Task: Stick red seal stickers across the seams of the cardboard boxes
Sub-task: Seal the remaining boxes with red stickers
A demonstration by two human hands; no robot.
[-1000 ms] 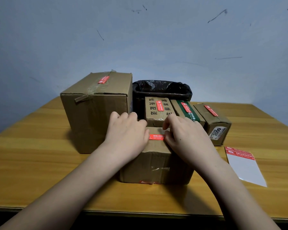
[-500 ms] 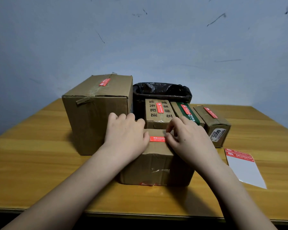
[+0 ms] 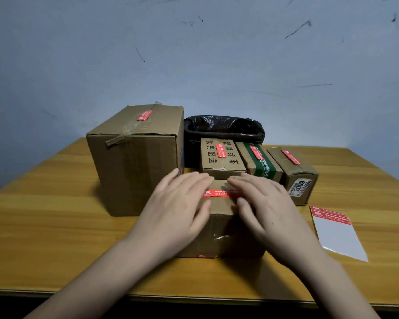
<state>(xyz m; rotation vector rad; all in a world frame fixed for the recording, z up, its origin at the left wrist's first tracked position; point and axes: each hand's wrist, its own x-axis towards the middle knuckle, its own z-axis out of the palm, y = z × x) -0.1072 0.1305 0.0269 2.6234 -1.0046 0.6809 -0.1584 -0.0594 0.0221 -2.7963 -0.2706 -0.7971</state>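
Here both flat, released hands, left hand (image 3: 179, 208) and right hand (image 3: 266, 207), press the red sticker (image 3: 219, 193) onto the front box (image 3: 221, 229).

Around the near box (image 3: 221, 229), bare table (image 3: 55, 226) lies open to its left and front. A big box (image 3: 136, 162) crowds its left rear, three small boxes (image 3: 258, 162) and a bin (image 3: 224, 127) wall off behind, a sticker sheet (image 3: 339, 236) lies to its right.
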